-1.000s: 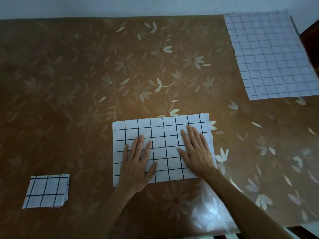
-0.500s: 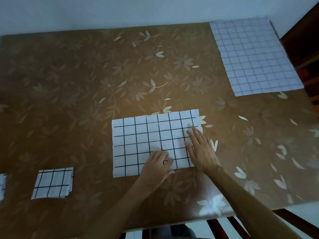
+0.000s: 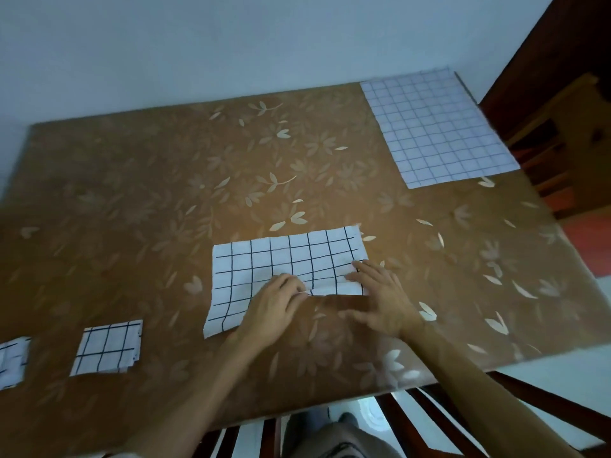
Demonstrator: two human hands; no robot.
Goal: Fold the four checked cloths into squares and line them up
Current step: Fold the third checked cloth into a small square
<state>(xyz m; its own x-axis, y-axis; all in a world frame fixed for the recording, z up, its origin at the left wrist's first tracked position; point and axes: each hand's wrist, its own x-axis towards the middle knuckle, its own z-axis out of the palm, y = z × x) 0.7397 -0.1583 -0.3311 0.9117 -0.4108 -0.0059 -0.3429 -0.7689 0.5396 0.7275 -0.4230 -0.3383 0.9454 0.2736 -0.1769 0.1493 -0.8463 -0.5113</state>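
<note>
The left forearm [image 3: 198, 398] and right forearm [image 3: 463, 391] are bare, like the left hand [image 3: 274, 309] and right hand [image 3: 383, 299]; beyond the counter [image 3: 132, 226] edge, the legs wear loose greyish-beige trousers [image 3: 334, 439]

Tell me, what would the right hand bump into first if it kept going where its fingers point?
The middle checked cloth: the right hand points away and to the left, fingertips touching its right edge. Past that, it looks like just table.

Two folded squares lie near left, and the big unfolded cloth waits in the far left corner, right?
Not quite. The head view shows the big unfolded cloth in the far right corner; the folded squares do lie near left.
</note>
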